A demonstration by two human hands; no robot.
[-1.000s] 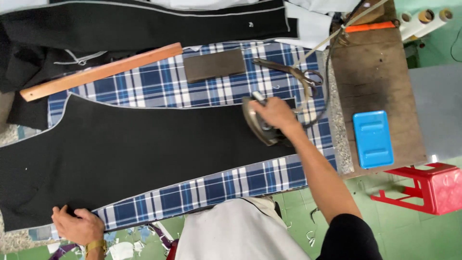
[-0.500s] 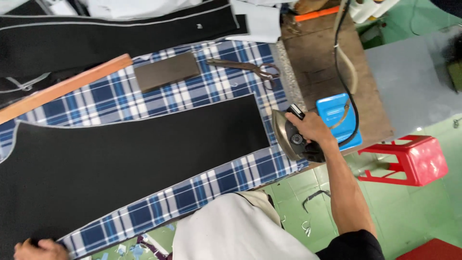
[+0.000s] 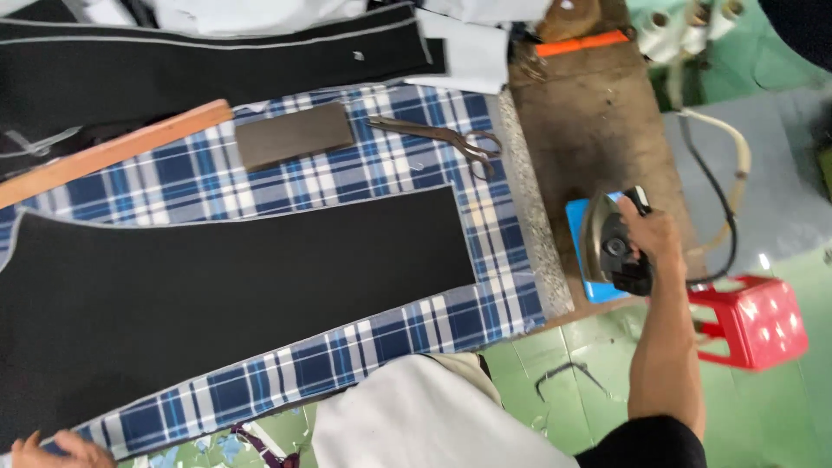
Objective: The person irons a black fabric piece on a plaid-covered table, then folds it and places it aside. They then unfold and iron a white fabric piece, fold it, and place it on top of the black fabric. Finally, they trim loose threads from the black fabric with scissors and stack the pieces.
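A blue-and-white plaid padded cloth (image 3: pixel 364 173) covers the pressing table and serves as the landmark. On it lies a large flat panel of matte black woven fabric (image 3: pixel 225 286) with a pale stitched edge, smooth and spread out. Beyond the plaid cloth's far edge sit more folded black and white garment pieces (image 3: pixel 217 48). On its far part rest a long wooden straightedge (image 3: pixel 113 152), a dark rectangular flat block (image 3: pixel 295 136) and a pair of steel tailor's shears (image 3: pixel 442 137).

The step in hand looks like parking the iron between pressing passes: off the plaid cloth's right edge, the right hand (image 3: pixel 652 234) is clenched round the handle of a heavy metal-soled black electric iron (image 3: pixel 611 247), tipped on edge over a blue plastic tray (image 3: pixel 579 251) on a worn wooden side bench (image 3: pixel 598 130). Setting it down calls for a steady, level lowering, minding the trailing cord (image 3: pixel 724 199).

At the plaid cloth's near left corner, the left hand (image 3: pixel 61 451) rests by the black fabric's edge; whether its fingers pinch it cannot be told.
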